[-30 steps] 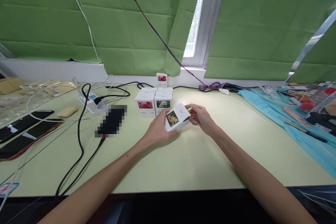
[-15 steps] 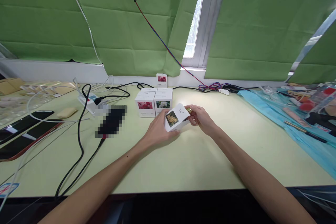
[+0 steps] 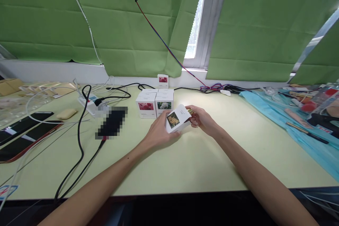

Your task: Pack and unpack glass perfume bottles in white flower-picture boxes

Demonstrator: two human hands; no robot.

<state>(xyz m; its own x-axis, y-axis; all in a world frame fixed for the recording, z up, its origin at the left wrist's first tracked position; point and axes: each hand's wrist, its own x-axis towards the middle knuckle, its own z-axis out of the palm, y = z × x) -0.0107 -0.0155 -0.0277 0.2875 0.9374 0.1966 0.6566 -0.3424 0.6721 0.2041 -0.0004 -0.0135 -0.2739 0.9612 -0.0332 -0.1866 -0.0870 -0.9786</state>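
My left hand (image 3: 158,129) is wrapped round a small white box (image 3: 182,114) with a yellow flower picture, held tilted above the table. The box's right end is open, with its flap raised. At that end my right hand (image 3: 203,119) pinches a shiny gold-coloured item (image 3: 190,111), mostly hidden by the fingers and the box. Just behind my left hand, white boxes stand grouped together, among them one with a pink flower picture (image 3: 146,106) and one with a white flower picture (image 3: 164,105).
Another small white box (image 3: 163,81) stands by the wall. On the left are a power strip (image 3: 90,106), black cables, dark phone-like devices (image 3: 29,137) and a pixelated dark object (image 3: 112,123). A blue sheet (image 3: 280,113) with mixed items covers the right side.
Almost nothing differs. Both hands keep hold at the box, and a little more of the gold-coloured item shows by my right fingers.
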